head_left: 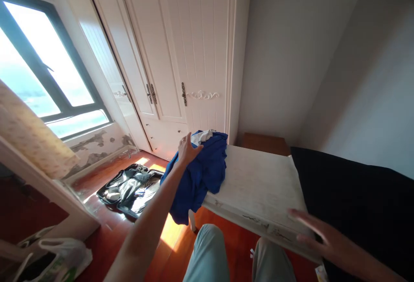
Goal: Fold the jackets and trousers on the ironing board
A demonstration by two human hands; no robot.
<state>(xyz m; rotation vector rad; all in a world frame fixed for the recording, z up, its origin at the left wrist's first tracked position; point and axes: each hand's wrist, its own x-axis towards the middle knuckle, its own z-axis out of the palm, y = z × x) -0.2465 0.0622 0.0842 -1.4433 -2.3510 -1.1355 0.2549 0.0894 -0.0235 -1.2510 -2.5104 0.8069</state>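
Observation:
A crumpled blue garment point(207, 170) with a white patch lies over the left end of the white table point(258, 178), part of it hanging down past the edge. My left hand point(188, 149) is at the garment's left side, fingers apart, with nothing gripped in it; whether it touches the cloth I cannot tell. Slightly blurred, my right hand point(312, 230) hovers by the table's front right corner, its thumb and fingers spread and nothing in them. Black cloth point(352, 200) covers the surface right of the table, next to that hand.
An open suitcase point(132, 189) full of packed things lies on the wooden floor at left. Behind the table stands a tall white wardrobe point(207, 49). A white plastic bag point(64, 256) sits at lower left. A brown wooden box-like piece point(265, 142) is against the wall.

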